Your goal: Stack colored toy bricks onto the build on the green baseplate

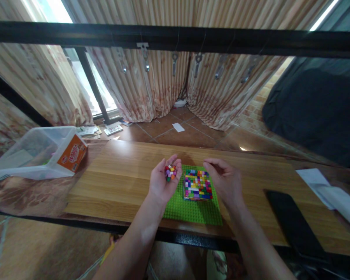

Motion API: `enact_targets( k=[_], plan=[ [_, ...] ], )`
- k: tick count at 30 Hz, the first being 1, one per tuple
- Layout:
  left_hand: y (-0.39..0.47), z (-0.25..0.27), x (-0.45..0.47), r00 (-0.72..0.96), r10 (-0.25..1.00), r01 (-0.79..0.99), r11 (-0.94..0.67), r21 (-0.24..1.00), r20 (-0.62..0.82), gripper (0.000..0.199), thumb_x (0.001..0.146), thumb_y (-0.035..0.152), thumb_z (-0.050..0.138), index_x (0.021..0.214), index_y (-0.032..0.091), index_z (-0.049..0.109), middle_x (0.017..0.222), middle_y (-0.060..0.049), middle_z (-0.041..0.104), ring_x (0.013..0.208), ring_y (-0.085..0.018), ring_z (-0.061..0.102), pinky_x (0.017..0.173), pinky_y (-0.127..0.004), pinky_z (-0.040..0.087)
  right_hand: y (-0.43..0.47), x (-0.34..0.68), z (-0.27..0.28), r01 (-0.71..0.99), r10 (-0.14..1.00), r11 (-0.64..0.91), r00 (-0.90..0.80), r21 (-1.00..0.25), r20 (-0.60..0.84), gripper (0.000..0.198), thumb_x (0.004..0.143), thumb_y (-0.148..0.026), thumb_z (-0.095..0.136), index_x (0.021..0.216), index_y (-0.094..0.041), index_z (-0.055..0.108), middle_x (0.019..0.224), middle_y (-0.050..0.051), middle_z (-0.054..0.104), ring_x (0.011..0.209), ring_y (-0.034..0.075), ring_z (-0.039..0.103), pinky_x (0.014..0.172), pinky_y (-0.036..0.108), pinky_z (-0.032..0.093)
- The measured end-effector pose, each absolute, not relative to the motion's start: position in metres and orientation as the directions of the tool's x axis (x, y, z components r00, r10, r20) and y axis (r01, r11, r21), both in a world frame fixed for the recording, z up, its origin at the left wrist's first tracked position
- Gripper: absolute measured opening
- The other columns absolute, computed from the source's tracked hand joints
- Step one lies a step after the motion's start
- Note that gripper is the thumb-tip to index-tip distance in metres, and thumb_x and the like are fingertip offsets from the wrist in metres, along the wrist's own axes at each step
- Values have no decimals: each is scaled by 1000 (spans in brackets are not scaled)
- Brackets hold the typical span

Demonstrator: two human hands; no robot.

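Note:
My left hand (162, 181), palm up and cupped, carries a small heap of toy building bricks (170, 172) in red, white, purple, orange and green. It is just left of the green studded baseplate (192, 213). On that baseplate stands a square block of many-coloured bricks (197, 185), built up in layers. My right hand (224, 177) hovers by the block's upper right corner. Its thumb and forefinger are pinched together, and whatever may be between them is too small to make out.
The wooden board (116, 182) lies on the table. At the left stands a clear plastic bin (37, 151) with an orange label. A black phone-like slab (294, 223) and white papers (315, 182) lie at the right. A black bar (175, 37) with hanging metal clips crosses above.

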State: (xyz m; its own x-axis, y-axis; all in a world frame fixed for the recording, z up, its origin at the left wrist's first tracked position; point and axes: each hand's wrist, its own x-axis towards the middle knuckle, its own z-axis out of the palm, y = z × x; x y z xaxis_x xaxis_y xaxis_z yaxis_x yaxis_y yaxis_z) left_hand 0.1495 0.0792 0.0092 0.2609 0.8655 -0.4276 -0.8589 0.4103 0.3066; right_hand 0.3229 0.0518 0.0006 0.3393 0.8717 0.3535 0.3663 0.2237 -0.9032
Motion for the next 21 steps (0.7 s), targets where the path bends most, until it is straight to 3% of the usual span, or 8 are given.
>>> enact_targets(
  k=[3,7,10,16,21],
  plan=[
    [71,16,154,301,876,-872,412,263,-376,34,95,29,46,107,5,67,100,-17,72,93,-21,71,83,-30,59,41,312,10,394,881,320,212,-862,424,12,85,-30,66,87,-23,75,88,3,75,81,19,69,76,33,53],
    [64,19,158,357,870,-857,450,250,-340,44,96,36,46,119,3,63,112,-20,71,107,-25,68,87,-31,57,34,299,20,404,910,381,-5,-832,415,12,89,-25,63,90,-24,74,93,3,74,88,18,68,81,32,52],
    [63,21,158,381,863,-847,470,250,-331,49,96,39,46,125,3,60,121,-21,68,116,-26,64,90,-31,55,34,295,22,443,922,370,-63,-817,383,13,90,-20,60,92,-23,73,97,4,73,92,18,68,82,32,52],
    [62,21,160,422,852,-822,504,264,-311,54,96,45,43,126,3,60,127,-21,65,119,-26,62,93,-32,54,36,297,18,541,917,354,-42,-763,396,19,91,-18,57,100,-24,72,100,5,70,97,20,66,87,35,51],
    [62,20,162,426,850,-817,509,271,-310,53,94,48,45,120,6,63,122,-20,67,117,-25,63,90,-31,55,37,298,14,539,906,413,-156,-735,394,24,93,-19,55,108,-28,72,105,6,65,101,20,63,90,37,52]
  ],
)
